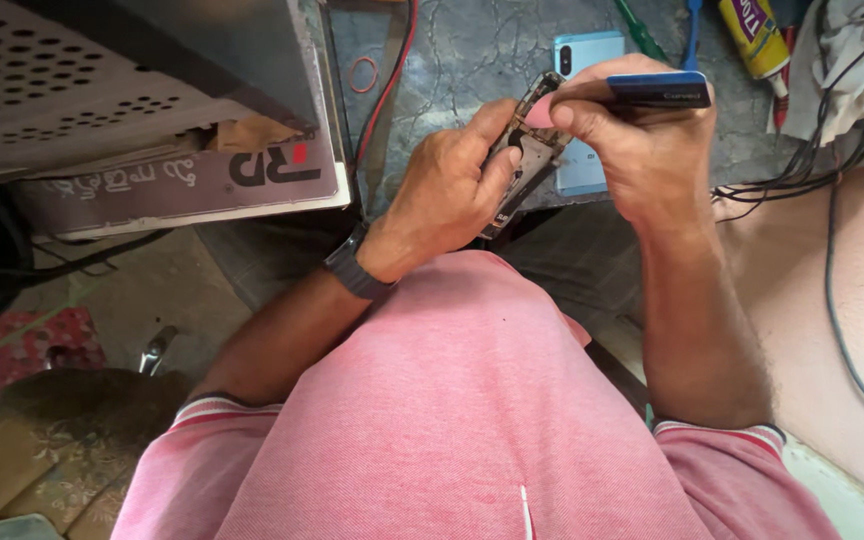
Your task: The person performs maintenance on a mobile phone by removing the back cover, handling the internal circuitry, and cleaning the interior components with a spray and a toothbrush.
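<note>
One grey metal case point(102, 90) with rows of punched holes fills the upper left, the largest thing on view, and one flat printed carton point(182, 185) lies under its edge. One dark, cracked stone worktop point(462, 50) runs across the top of the view. A bundle of black cables point(822, 150) trails down the right side, too tangled to count, and one red wire point(392, 85) runs down beside the metal case.

Two hands work above the near edge of the worktop. The left hand point(447, 190), with one dark watch point(355, 268) on its wrist, is curled closed around one opened phone frame point(527, 150), thumb pressed on its face, the frame tilted with its top toward the worktop. The right hand point(642, 150) is closed in a pinch on one dark blue flat tool point(657, 92), gripped between thumb and fingers right at the top of the frame; whether the tool's tip touches the frame cannot be told.

One light blue phone back point(584, 55) lies on the worktop behind the hands, partly hidden by them. One yellow glue tube point(755, 35) rests at the upper right, one green screwdriver handle point(640, 30) beside the phone back, and one small red rubber band point(363, 73) lies near the red wire.
</note>
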